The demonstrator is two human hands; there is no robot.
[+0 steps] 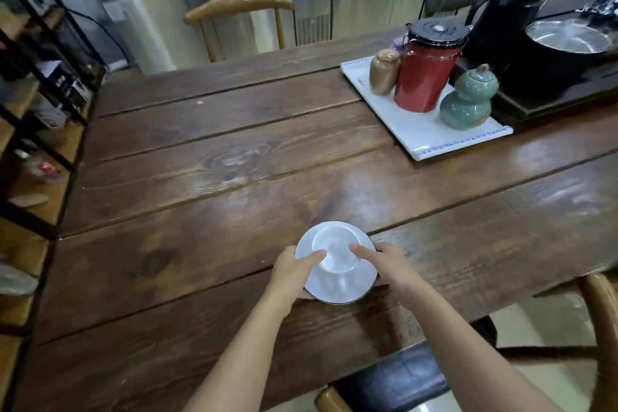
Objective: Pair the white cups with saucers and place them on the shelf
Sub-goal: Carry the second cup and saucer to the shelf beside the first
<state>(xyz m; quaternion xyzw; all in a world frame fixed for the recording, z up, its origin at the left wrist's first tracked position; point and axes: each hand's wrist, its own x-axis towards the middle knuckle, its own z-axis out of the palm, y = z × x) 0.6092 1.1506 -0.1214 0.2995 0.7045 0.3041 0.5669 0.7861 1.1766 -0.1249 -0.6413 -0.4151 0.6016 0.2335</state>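
A white tray [414,130] at the desk's far right carries 3 containers: a tan jar [384,72], a red canister [423,73] with a black lid, and a green gourd-shaped jar [466,99]; a black kettle station [548,53] stands just behind it. The dark plank desk [207,157] is bare between tray and saucer. A black-framed shelf [36,130] stands along the left, steel cabinets behind. Near the front edge, the white cup [336,252] sits on its saucer [329,288]. The left hand [294,273] and right hand [389,264] clasp the saucer's opposite rims, thumbs laid against the cup.
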